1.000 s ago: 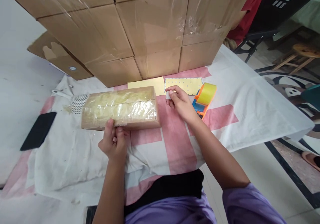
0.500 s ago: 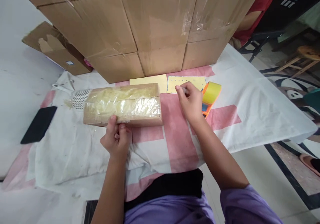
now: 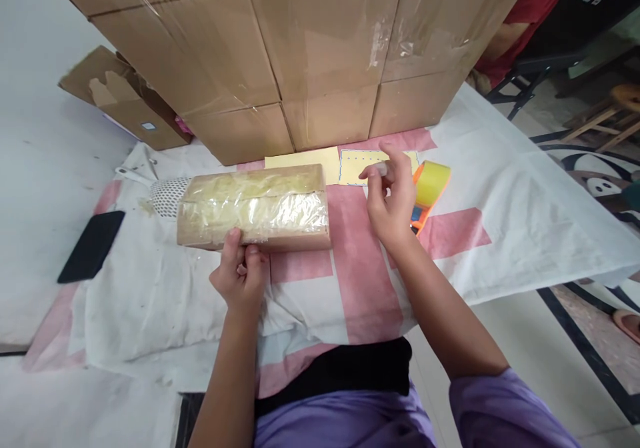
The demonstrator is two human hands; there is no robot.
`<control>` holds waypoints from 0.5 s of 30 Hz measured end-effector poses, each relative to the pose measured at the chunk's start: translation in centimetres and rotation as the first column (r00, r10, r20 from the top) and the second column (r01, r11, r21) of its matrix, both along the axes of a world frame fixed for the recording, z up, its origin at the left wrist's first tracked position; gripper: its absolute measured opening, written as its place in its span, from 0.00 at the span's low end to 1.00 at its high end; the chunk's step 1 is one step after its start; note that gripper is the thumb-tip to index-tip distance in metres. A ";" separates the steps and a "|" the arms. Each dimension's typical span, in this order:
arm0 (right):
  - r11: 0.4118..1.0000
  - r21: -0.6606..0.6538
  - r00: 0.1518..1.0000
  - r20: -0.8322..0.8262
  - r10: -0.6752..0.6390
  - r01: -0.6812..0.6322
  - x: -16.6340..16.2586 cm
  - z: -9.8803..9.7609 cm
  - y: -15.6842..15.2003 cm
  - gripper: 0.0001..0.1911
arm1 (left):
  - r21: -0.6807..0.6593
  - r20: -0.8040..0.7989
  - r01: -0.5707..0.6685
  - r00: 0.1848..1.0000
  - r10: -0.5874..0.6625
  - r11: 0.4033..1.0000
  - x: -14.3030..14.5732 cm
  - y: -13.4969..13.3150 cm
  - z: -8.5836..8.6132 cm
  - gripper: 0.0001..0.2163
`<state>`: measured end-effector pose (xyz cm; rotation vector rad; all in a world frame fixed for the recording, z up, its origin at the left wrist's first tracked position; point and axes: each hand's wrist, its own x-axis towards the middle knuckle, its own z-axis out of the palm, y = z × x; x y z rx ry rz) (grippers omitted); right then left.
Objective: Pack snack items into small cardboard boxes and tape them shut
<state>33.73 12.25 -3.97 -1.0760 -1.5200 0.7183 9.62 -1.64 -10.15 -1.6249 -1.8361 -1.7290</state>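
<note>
A long cardboard box (image 3: pixel 250 205) lies on the cloth, its top covered with shiny clear tape. My left hand (image 3: pixel 240 268) grips the near lower edge of this box, thumb and fingertips pressed against it. To the right, my right hand (image 3: pixel 393 198) is raised over a yellow card (image 3: pixel 353 167) with a blue wavy border. Its fingers are bent around a small whitish, translucent piece (image 3: pixel 381 168) whose kind I cannot make out. Beside that hand rests an orange tape dispenser (image 3: pixel 424 218) with a roll of yellowish tape (image 3: pixel 433 180), partly hidden by the hand.
Stacked, taped cartons (image 3: pixel 330 48) rise behind the box. An open carton (image 3: pixel 135 108), a white mesh-covered item (image 3: pixel 169 197) and a flat black object (image 3: pixel 91 247) are at the left. A person's red sleeve (image 3: pixel 543 8) shows at the upper right, near a wooden stool (image 3: pixel 627 98).
The fingers of my right hand have loosened and spread, with one finger now raised. My left hand stays at the box edge. The whole view has shifted slightly.
</note>
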 end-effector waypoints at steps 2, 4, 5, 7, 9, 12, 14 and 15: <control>0.996 -0.050 0.996 0.043 0.076 -0.074 -0.1 -0.2 0.2 0.12 | -0.005 0.001 -0.001 1.000 0.002 1.000 0.0 0.0 0.0 0.22; 0.974 -0.153 0.981 0.073 0.182 -0.169 -0.3 -0.5 0.4 0.06 | -0.002 0.003 -0.002 1.000 0.002 1.000 0.0 0.0 0.0 0.22; 0.957 -0.207 0.972 0.074 0.221 -0.202 -0.4 -0.6 0.5 0.03 | 0.000 0.002 -0.002 1.000 0.002 1.000 0.0 0.0 0.0 0.22; 0.925 -0.300 0.961 0.075 0.265 -0.232 -0.7 -0.6 0.4 0.02 | -0.001 -0.004 0.004 1.000 -0.004 1.000 0.0 -0.1 0.0 0.22; 0.902 -0.362 0.952 0.106 0.289 -0.233 -0.8 -0.4 0.1 0.03 | 0.003 -0.006 0.014 1.000 -0.014 1.000 -0.1 -0.1 0.0 0.22; 0.906 -0.359 0.936 0.179 0.303 -0.224 -1.0 -0.1 -0.5 0.04 | -0.010 0.009 0.001 1.000 -0.001 1.000 -0.1 -0.1 -0.1 0.22; 0.930 -0.308 0.932 0.231 0.280 -0.203 -1.1 -0.1 -0.9 0.04 | -0.029 0.028 -0.023 0.999 0.024 0.999 -0.1 -0.1 -0.1 0.22; 0.938 -0.285 0.928 0.255 0.270 -0.195 -1.3 -0.1 -1.0 0.04 | -0.032 0.038 -0.035 0.999 0.036 0.999 -0.1 -0.1 -0.2 0.22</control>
